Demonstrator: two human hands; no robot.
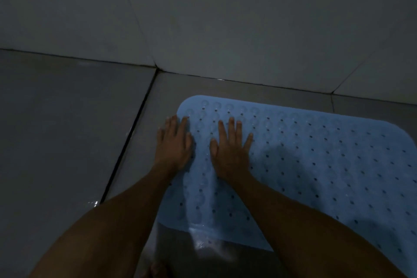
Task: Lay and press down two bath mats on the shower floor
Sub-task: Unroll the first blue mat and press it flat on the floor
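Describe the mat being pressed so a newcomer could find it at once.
Find where the tiled wall meets the grey floor. Just below lies the light blue mat, both hands flat on its left end. Its rows of small holes set it apart.

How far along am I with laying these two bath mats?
Done: one blue bath mat lies on the tiled floor. In hand: left hand and right hand press flat near its left edge. Left: no second mat is in view.
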